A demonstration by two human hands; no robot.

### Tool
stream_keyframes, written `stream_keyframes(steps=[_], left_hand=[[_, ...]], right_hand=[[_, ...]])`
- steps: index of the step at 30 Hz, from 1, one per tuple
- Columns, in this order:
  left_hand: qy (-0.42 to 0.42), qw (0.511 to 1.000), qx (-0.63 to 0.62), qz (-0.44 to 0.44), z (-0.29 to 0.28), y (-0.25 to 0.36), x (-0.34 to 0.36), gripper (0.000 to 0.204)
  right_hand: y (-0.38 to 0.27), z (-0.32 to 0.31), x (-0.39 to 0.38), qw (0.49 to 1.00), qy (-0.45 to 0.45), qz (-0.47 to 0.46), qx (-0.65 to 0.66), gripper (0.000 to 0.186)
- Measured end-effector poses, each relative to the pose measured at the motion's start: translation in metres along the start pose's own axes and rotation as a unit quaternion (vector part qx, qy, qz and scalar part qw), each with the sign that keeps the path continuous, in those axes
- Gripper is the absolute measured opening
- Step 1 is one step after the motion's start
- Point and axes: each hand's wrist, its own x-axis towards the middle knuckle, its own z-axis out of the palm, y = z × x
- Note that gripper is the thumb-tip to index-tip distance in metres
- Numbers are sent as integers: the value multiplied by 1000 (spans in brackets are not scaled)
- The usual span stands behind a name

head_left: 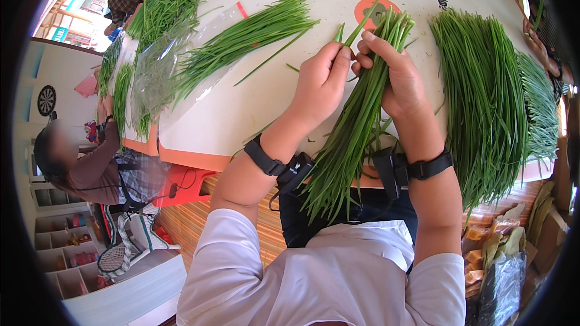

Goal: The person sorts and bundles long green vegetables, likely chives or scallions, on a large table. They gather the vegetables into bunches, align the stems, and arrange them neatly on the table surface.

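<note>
A long bunch of green garlic chives [353,136] hangs slanting toward my lap, its pale cut ends up over the table. My right hand [402,78] wraps round the bunch near those ends, thumb on top. Beside it, on the left, my left hand [323,78] is closed in a pinch, thumb against fingers, on a single chive stalk [362,26] that sticks out from the upper end. A few loose chive leaves lie on the table near my left hand. Both wrists wear black straps with small devices.
A big heap of chives [480,102] covers the table's right side, overhanging the front edge. Another pile [254,33] rests on a clear plastic bag [158,75] at left. People at left and a person's hand [534,42] at right work around the white table [199,136]. A red stool [181,184] stands below.
</note>
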Motion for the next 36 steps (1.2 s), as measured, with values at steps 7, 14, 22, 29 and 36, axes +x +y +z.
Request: stream_keyframes(steps=[7, 14, 22, 29, 36], left_hand=[[17, 996, 82, 41, 0, -1, 0, 20], [20, 987, 153, 50, -2, 0, -1, 18], [-11, 965, 226, 131, 2, 3, -3, 12], [-41, 953, 281, 107, -1, 1, -5, 27], [-50, 977, 205, 14, -8, 0, -1, 30]], right_hand=[[3, -2, 1, 999, 33, -3, -15, 15], [2, -5, 1, 1000, 29, 4, -10, 16], [3, -1, 0, 998, 41, -15, -45, 16], [3, -1, 1, 994, 97, -26, -41, 12], [-10, -6, 3, 996, 60, -58, 38, 16]])
